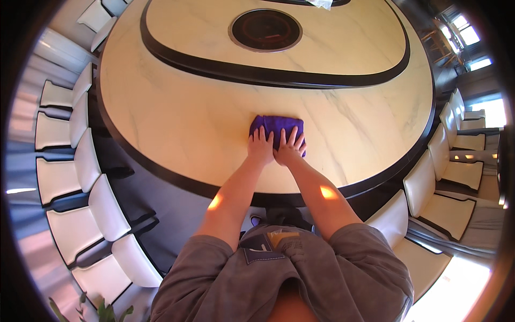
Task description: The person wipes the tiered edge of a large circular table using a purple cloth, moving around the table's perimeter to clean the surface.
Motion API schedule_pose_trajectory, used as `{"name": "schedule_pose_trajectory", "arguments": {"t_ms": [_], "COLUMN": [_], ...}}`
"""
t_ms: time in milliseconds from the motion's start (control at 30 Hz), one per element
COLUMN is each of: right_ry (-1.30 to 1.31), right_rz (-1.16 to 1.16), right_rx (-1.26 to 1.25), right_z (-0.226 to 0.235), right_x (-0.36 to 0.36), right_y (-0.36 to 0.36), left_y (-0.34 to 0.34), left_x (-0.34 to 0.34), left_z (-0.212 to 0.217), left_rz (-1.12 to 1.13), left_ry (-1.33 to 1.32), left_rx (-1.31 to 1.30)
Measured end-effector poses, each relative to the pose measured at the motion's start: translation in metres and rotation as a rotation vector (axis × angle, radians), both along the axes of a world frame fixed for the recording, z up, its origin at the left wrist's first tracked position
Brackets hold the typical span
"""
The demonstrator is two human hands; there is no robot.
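A purple cloth lies flat on the outer ring of a large round cream marble table. My left hand and my right hand rest side by side, palms down, on the near half of the cloth with fingers spread. Both forearms reach forward over the table's black rim.
A dark curved band rings the raised middle section, which has a round black inset. Something white lies at the far edge. White padded chairs line the left side, with more chairs on the right. A plant shows at bottom left.
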State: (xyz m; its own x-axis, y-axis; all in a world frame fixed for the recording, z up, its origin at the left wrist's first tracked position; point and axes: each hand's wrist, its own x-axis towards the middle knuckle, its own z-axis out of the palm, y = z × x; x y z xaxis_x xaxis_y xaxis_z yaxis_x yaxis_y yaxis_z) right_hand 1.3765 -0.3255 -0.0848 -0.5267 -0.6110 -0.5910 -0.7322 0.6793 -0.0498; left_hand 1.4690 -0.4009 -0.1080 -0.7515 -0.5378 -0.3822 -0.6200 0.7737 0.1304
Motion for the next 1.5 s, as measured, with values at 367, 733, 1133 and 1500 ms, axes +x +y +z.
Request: {"name": "schedule_pose_trajectory", "arguments": {"t_ms": [367,733,1133,1500], "right_ry": [0.035,0.073,0.024,-0.02], "right_rz": [0.078,0.114,0.11,0.079], "right_rx": [0.014,-0.026,0.0,-0.01], "right_z": [-0.003,0.007,0.017,0.008], "right_x": [-0.091,-0.007,0.184,0.127], "right_y": [-0.118,-0.042,0.088,0.009], "left_y": [-0.106,-0.05,0.072,0.003], "left_x": [-0.097,-0.019,0.175,0.123], "left_z": [0.02,0.032,0.049,0.024], "left_rz": [0.076,0.012,-0.041,-0.021], "left_ry": [-0.119,-0.178,-0.266,-0.24], "left_rx": [0.015,0.008,0.092,0.079]}}
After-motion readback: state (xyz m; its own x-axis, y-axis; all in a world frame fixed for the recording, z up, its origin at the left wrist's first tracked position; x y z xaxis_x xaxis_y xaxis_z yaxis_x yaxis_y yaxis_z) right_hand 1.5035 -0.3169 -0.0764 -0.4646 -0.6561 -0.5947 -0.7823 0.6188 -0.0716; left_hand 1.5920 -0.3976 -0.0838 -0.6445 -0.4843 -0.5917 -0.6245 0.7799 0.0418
